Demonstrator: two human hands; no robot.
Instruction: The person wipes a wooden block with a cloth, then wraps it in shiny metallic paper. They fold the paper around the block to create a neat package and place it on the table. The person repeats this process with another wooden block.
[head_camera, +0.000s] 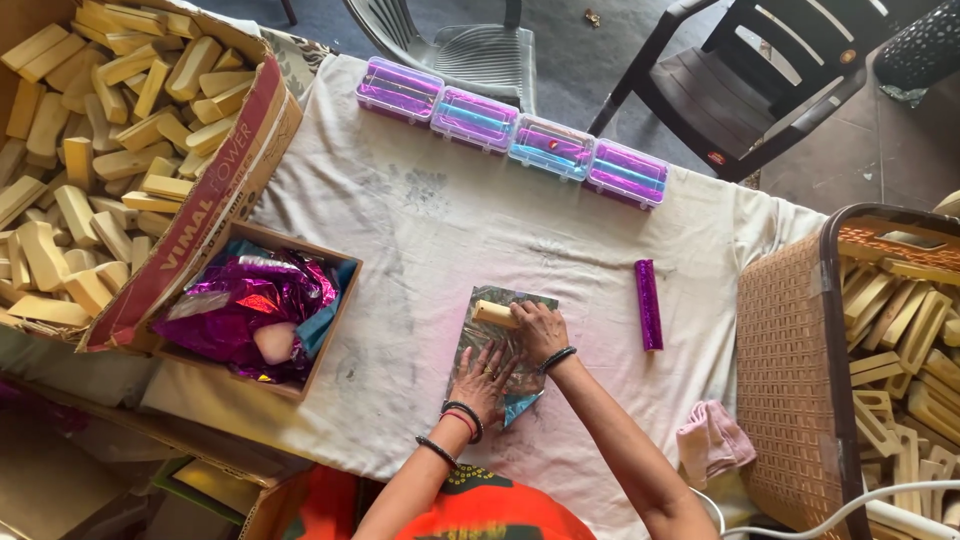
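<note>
- The left hand (484, 375) lies flat and open, fingers spread, pressing down on a sheet of shiny foil (497, 350) spread on the white cloth (420, 230) that covers the table.
- The right hand (537, 328) is curled over a pale yellow wooden block (492, 313), gripping its right end; the block lies across the far edge of the foil sheet, touching it.
- The foil sheet sits near the middle of the cloth, towards the near side, its near right corner showing a blue-green underside.
- Just right of the hands, a block already wrapped in purple foil (648, 304) lies on the cloth, pointing near to far, apart from the sheet.
- Along the far edge of the cloth, four clear plastic cases with purple and blue contents (512, 145) stand in a row, side by side.
- To the left, a small cardboard box (335, 315) holds crumpled purple foil sheets.
- Far left, a big cardboard carton (215, 215) is piled full of bare wooden blocks.
- On the right, a brown woven plastic basket (785, 370) holds more bare blocks.
- A pink rag (712, 443) lies crumpled on the cloth near the basket, on the near right.
- Two dark plastic chairs (740, 85) stand beyond the table's far side.
</note>
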